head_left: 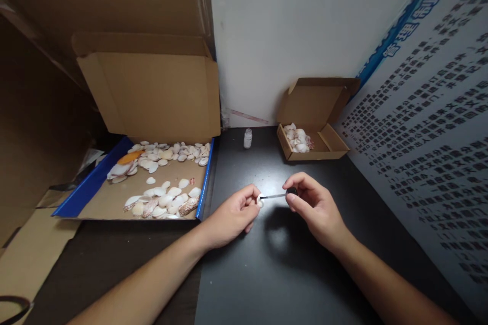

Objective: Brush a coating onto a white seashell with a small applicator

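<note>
Between the fingertips of my left hand point(236, 213) is a small white seashell point(260, 203). My right hand point(314, 205) pinches the black cap of a brush applicator point(292, 193), whose thin stem points left. The tip of the stem meets the shell, near its upper edge. Behind my hands a small clear glass bottle point(247, 139) stands upright on the dark table point(244, 274). Its label is too small to read, and no cap shows on its neck.
On the left lies an open cardboard box point(148, 91) with blue sides, holding many seashells point(163, 200). A smaller open box point(331, 144) with a pile of shells point(299, 139) stands at the back right. A white wall point(267, 35) rises behind; a printed sign point(427, 111) is at right.
</note>
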`<control>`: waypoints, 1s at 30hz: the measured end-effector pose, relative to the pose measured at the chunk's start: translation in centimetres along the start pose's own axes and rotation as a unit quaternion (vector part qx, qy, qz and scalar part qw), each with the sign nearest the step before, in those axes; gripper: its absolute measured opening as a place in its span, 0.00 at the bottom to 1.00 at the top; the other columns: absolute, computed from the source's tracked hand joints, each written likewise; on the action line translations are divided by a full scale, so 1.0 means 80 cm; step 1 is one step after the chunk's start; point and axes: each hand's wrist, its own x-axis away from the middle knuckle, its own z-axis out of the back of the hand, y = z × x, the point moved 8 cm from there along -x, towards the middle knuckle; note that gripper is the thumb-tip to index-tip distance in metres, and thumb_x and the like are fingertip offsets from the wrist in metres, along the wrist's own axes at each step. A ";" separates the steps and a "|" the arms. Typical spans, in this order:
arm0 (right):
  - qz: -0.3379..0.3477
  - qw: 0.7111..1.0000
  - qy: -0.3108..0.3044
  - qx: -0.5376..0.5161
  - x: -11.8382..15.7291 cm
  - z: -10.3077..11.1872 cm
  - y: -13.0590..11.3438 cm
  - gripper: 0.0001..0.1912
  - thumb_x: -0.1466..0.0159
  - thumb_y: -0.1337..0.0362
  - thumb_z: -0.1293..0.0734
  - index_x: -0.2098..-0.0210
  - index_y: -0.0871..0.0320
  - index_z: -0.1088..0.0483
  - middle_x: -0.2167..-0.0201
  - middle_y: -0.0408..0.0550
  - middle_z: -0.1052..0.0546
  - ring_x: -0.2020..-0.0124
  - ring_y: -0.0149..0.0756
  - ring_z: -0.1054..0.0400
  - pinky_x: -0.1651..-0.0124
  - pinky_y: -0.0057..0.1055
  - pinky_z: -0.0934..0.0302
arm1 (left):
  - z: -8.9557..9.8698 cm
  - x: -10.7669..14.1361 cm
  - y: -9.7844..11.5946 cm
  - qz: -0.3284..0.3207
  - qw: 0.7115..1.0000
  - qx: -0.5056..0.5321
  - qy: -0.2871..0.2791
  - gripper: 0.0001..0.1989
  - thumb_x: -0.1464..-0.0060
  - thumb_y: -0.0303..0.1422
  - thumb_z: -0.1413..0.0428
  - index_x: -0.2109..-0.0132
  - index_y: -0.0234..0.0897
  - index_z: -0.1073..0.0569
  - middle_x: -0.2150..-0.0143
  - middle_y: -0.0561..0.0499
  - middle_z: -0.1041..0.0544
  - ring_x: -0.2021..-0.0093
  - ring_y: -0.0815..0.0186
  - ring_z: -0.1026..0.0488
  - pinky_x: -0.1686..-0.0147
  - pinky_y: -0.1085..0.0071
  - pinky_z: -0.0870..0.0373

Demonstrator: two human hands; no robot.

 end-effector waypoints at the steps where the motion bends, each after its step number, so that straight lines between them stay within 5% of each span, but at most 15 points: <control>1: -0.003 1.000 -0.012 -0.002 0.000 -0.003 0.000 0.03 0.39 0.64 0.36 0.65 0.57 0.33 0.75 0.41 0.35 0.77 0.29 0.43 0.74 0.28 0.48 | 0.000 0.000 0.000 -0.001 1.000 -0.002 0.000 0.12 0.40 0.42 0.49 0.62 0.38 0.40 0.76 0.61 0.42 0.79 0.76 0.43 0.76 0.77 0.45; 7: -0.009 0.998 0.044 0.041 -0.002 0.009 0.003 0.03 0.40 0.66 0.35 0.66 0.57 0.33 0.75 0.41 0.34 0.76 0.30 0.44 0.73 0.28 0.49 | -0.002 0.001 0.004 -0.003 1.000 -0.005 -0.004 0.11 0.39 0.41 0.50 0.63 0.38 0.40 0.76 0.60 0.42 0.79 0.76 0.43 0.76 0.76 0.44; 13: -0.004 1.000 -0.014 -0.005 0.002 0.000 0.006 0.03 0.38 0.65 0.36 0.64 0.56 0.33 0.74 0.40 0.35 0.76 0.29 0.44 0.73 0.28 0.49 | -0.002 0.001 0.003 -0.005 1.000 0.001 -0.004 0.11 0.39 0.40 0.50 0.63 0.38 0.40 0.76 0.60 0.42 0.79 0.76 0.43 0.76 0.76 0.44; 18: -0.016 0.999 0.036 0.024 0.000 0.009 0.006 0.03 0.39 0.65 0.35 0.65 0.57 0.33 0.75 0.41 0.35 0.76 0.30 0.45 0.73 0.29 0.50 | -0.002 0.000 0.002 -0.013 1.000 0.003 -0.009 0.11 0.38 0.40 0.51 0.62 0.38 0.39 0.76 0.60 0.42 0.79 0.76 0.44 0.77 0.76 0.46; 24: -0.011 1.000 -0.013 -0.006 0.000 0.000 0.006 0.03 0.38 0.64 0.36 0.65 0.57 0.33 0.75 0.40 0.36 0.76 0.29 0.44 0.73 0.29 0.49 | -0.001 -0.001 -0.001 -0.006 1.000 0.010 -0.006 0.11 0.39 0.41 0.50 0.63 0.38 0.40 0.77 0.61 0.42 0.79 0.76 0.43 0.77 0.76 0.45; 30: -0.032 0.999 0.036 0.013 0.000 0.010 0.011 0.04 0.39 0.64 0.36 0.65 0.57 0.34 0.76 0.39 0.37 0.77 0.29 0.45 0.73 0.29 0.50 | -0.001 0.000 0.000 -0.010 1.000 0.007 -0.005 0.11 0.39 0.40 0.51 0.63 0.37 0.39 0.78 0.61 0.41 0.79 0.76 0.43 0.77 0.76 0.45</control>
